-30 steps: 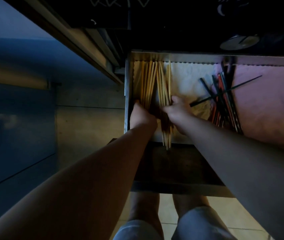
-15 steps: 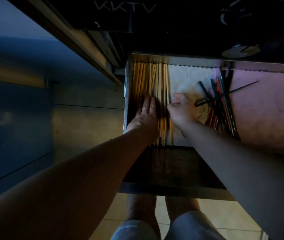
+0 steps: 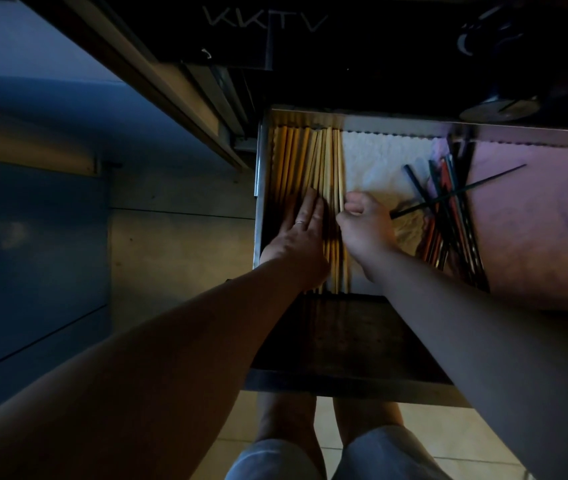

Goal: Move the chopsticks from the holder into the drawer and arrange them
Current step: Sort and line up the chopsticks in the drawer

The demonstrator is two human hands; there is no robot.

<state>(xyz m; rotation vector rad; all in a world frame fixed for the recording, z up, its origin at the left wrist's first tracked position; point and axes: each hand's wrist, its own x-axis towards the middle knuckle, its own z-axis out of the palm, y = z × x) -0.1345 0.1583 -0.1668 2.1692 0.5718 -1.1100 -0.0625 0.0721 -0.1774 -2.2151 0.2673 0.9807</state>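
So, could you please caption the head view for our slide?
Both hands, left and right, align wooden chopsticks in an open drawer.

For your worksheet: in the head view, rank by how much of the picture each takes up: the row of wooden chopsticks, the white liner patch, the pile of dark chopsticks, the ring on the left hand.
1. Wooden chopsticks and white liner patch: too alike to rank.
2. Dark chopsticks.
3. Ring, smallest by far.

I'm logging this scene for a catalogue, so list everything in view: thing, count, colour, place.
drawer: one, metal, pulled open at centre.
wooden chopsticks: a bundle, count unclear, tan, lengthwise along the drawer's left side.
white liner: one, mid drawer.
dark chopsticks: a loose pile, black and reddish, crossed, right of the white liner.
pink liner: one, right.
left hand: flat on the wooden chopsticks.
right hand: at the bundle's right edge.
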